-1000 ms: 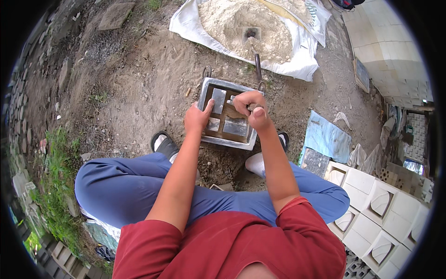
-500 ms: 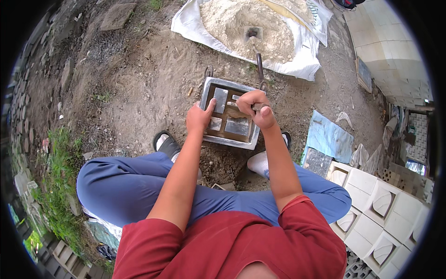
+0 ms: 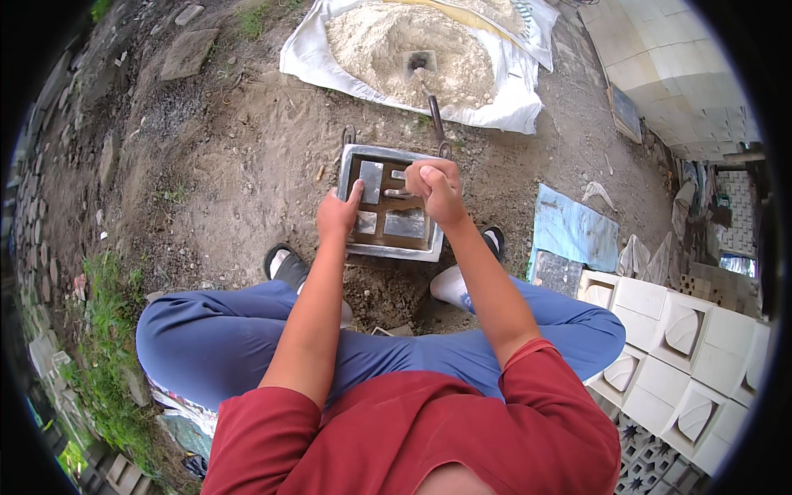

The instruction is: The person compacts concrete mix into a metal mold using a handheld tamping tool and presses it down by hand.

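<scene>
A square metal mould (image 3: 355, 154) with raised grey blocks inside lies on the dirt in front of my feet. My left hand (image 3: 338, 213) rests on its near left rim, thumb up along the edge. My right hand (image 3: 435, 188) is closed in a fist over the mould's right half, gripping a small metal tool (image 3: 394, 194) whose tip points left into the mould. Most of the tool is hidden in my fist.
A white sheet (image 3: 305, 62) holds a heap of pale sandy mix (image 3: 371, 41) with a trowel (image 3: 431, 103) stuck in it, just beyond the mould. Stacked white patterned blocks (image 3: 685, 322) stand at the right. A blue sheet (image 3: 573, 231) lies by my right foot.
My right hand has stayed fisted over the mould, shifting slightly. The left hand has stayed on the near left rim.
</scene>
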A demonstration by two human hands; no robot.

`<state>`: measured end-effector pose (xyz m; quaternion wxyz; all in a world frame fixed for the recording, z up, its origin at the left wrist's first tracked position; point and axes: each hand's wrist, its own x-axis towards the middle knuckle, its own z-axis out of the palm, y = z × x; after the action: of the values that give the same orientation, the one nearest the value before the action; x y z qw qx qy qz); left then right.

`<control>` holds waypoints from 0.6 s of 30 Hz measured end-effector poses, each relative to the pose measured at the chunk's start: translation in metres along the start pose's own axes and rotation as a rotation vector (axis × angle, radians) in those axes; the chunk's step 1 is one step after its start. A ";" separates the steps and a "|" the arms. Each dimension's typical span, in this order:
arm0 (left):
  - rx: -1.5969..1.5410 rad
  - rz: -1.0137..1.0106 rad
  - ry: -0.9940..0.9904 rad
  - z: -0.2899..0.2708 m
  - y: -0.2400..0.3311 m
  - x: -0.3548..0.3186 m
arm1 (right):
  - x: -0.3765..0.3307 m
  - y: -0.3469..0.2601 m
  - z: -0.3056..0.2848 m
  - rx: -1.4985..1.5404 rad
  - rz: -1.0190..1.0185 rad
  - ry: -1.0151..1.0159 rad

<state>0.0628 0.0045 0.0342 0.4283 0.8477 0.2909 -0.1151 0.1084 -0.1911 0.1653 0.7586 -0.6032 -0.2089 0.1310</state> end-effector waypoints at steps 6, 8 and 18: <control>-0.007 0.002 0.005 -0.002 -0.007 0.005 | 0.008 -0.073 0.016 0.066 -0.054 0.061; -0.001 -0.008 0.013 -0.005 -0.013 0.010 | 0.006 -0.073 0.016 0.015 -0.041 0.062; 0.001 0.002 0.029 -0.003 -0.004 0.002 | -0.012 0.005 -0.006 -0.126 0.013 0.064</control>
<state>0.0617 0.0096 0.0330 0.4239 0.8498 0.2960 -0.1024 0.1011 -0.2003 0.1579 0.7245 -0.6550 -0.1883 0.1032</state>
